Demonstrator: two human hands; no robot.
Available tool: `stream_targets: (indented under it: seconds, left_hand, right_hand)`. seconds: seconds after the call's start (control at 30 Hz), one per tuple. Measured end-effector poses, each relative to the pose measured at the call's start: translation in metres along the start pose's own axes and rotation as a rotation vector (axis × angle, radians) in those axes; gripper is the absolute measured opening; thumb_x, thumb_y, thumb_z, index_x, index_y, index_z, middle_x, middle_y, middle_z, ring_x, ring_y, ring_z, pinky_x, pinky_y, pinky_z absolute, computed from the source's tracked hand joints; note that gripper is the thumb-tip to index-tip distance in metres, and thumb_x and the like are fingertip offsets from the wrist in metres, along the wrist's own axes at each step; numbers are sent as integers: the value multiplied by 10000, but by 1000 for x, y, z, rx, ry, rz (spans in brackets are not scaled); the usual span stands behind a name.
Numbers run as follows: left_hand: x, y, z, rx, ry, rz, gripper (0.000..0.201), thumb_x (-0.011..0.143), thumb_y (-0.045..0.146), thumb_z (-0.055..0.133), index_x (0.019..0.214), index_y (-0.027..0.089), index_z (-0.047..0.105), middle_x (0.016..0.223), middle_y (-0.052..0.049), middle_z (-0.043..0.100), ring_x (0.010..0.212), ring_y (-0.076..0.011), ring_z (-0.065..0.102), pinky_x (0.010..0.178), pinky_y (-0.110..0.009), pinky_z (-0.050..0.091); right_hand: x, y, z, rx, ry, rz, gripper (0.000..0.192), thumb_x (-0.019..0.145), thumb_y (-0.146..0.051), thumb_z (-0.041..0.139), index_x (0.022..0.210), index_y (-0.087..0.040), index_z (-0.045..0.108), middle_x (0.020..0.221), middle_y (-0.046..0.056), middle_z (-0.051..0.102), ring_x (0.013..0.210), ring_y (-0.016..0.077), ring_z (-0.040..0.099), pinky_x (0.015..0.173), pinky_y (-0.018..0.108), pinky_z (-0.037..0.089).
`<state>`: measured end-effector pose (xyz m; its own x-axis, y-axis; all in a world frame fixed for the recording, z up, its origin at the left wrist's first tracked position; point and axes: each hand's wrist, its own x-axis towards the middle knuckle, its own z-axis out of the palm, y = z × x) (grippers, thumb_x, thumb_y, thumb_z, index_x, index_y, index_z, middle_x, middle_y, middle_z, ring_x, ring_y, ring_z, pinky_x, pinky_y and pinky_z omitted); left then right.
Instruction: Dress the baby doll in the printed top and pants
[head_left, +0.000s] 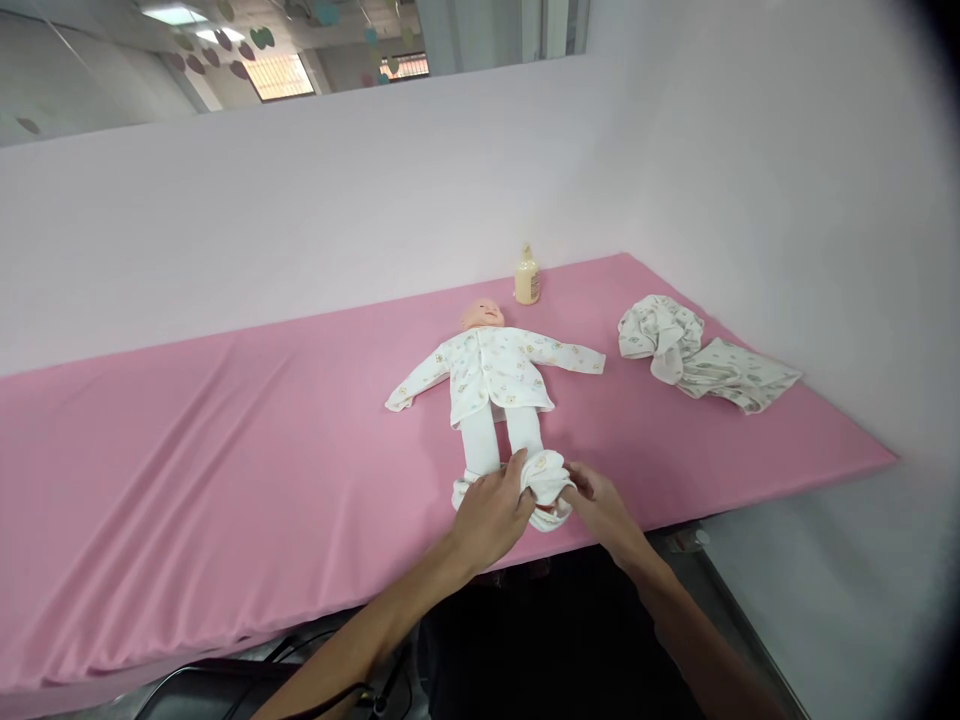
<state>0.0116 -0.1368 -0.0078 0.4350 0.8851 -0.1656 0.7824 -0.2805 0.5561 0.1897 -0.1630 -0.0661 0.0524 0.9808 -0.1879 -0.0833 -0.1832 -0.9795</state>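
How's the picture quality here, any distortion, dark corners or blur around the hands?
Head view: even, soft lighting with faint shadows; wide-angle bending curves the pink table edge, the right corners darken, and the left hand and right hand on the doll look slightly soft.

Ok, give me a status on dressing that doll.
Done: the doll lies face up on the pink table with its printed top on and arms in the sleeves. In hand: the left hand and right hand grip the white trousers bunched at its feet. Left: those trousers apparently need straightening; a heap of clothes and a bottle lie untouched.
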Motion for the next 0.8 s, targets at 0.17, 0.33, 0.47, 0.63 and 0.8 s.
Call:
stream_targets:
  seconds: [0.17, 0.33, 0.47, 0.63, 0.8]
  left_hand:
    - [5, -4, 6, 139, -15, 64, 589, 904, 237, 351, 1482, 127, 353, 1096, -165, 641, 1038, -317, 565, 911, -404, 399]
    - [9, -8, 17, 267, 2, 143, 662, 858, 148, 356, 1513, 102, 274, 1096, -150, 624, 1104, -294, 500, 979, -415, 372]
    - [8, -5, 13, 84, 17, 56, 672, 866, 225, 422, 1513, 152, 257, 1221, -137, 588, 1188, -287, 460, 995, -411, 382]
    - [10, -7, 5, -131, 53, -20, 663, 861, 231, 424, 1507, 228, 274, 1373, -115, 503, 1299, -290, 396, 1019, -418, 384]
    - [20, -11, -6, -85, 66, -25, 696, 839, 234, 456, 1510, 177, 281, 1326, -157, 510, 1278, -317, 403, 1016, -441, 385]
  right_hand:
    - [7, 0, -1, -2, 18, 64, 384, 785, -331, 659, 1134, -171, 670, 1072, 73, 716, 970, 248, 658, 838, 363, 504]
    - [6, 6, -4, 147, -83, 164, 672, 674, -199, 745, 1312, -216, 536, 1228, 51, 657, 1127, 238, 606, 949, 366, 472]
    - [7, 13, -1, 302, -122, 135, 688, 678, -198, 738, 1326, -239, 511, 1227, 40, 649, 1129, 239, 598, 933, 358, 481]
    - [22, 15, -2, 88, -173, -11, 381, 748, -227, 633, 1128, -202, 608, 1081, 48, 676, 1007, 236, 616, 872, 365, 488]
    - [51, 12, -20, -348, -222, -284, 407, 744, -211, 618, 1147, -213, 560, 1156, 60, 605, 1044, 229, 575, 930, 406, 468]
